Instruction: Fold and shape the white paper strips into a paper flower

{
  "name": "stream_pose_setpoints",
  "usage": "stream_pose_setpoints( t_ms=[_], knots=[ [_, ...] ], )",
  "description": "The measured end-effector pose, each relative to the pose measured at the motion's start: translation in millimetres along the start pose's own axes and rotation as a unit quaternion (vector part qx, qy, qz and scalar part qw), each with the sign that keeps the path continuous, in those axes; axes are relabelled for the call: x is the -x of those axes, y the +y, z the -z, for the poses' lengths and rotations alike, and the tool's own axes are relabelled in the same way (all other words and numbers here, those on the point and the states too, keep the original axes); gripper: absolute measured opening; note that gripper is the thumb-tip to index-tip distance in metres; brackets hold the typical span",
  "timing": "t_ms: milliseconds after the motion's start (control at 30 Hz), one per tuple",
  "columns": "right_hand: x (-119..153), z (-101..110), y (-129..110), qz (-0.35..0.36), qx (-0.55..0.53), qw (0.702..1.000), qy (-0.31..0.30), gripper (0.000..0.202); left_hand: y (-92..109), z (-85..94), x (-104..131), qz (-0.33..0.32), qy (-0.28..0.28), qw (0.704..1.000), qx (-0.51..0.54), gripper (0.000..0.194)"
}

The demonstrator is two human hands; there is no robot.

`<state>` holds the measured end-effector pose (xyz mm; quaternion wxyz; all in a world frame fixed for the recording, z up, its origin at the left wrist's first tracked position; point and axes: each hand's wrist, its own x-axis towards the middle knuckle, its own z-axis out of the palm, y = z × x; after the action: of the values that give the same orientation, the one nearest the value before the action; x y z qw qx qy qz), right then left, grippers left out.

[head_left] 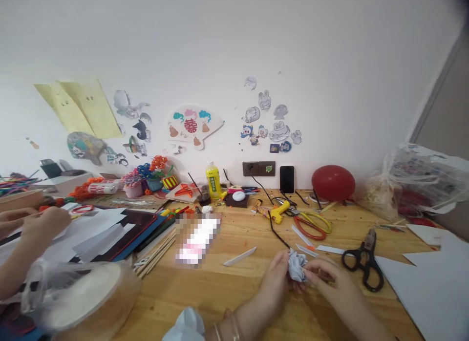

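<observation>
A ruffled, pale grey-blue paper flower point(297, 266) is held low over the wooden table point(205, 294). My left hand point(275, 277) grips its left side, with the fingers curled behind it. On the other side, the thumb and forefinger of my right hand point(328, 277) pinch its edge. Black-handled scissors point(363, 263) lie to the right of my right hand. Beyond both hands are white paper strips point(240, 256), with a small orange piece among them. A pale, folded object point(186, 325) sits near my left forearm, partly cut off by the frame.
A co-worker's hands point(46, 223) are at the far left over paper sheets. A plastic tub point(88, 297) in a bag stands front left. At the back are a yellow glue gun point(279, 211), red-and-yellow-handled scissors point(311, 226), a drink bottle point(213, 180) and a red balloon point(333, 182). White sheets point(436, 272) lie right.
</observation>
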<state>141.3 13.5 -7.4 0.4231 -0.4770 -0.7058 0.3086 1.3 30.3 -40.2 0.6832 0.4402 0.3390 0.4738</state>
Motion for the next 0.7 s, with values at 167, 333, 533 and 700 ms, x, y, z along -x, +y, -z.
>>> stream_pose_setpoints(
  t_ms=[167, 333, 533, 700],
  knots=[
    [0.1, -0.8, -2.4, 0.008, 0.023, 0.999, -0.024, 0.019, 8.3, -1.7, 10.0, -0.004, 0.047, 0.998, 0.037, 0.034],
    [2.2, 1.6, -4.4, 0.035, 0.071, 0.996, -0.035, 0.019, 14.5, -3.0, 15.0, 0.007, 0.052, 0.997, 0.054, 0.031],
    [5.8, 5.1, -8.5, 0.067, 0.136, 0.987, -0.054, 0.02, 15.7, -3.1, 15.4, 0.01, 0.052, 0.997, 0.06, 0.03],
    [4.8, 3.4, -9.0, 0.021, 0.069, 0.994, -0.081, 0.019, 15.4, -3.2, 15.9, 0.011, 0.053, 0.997, 0.056, 0.027]
  ],
)
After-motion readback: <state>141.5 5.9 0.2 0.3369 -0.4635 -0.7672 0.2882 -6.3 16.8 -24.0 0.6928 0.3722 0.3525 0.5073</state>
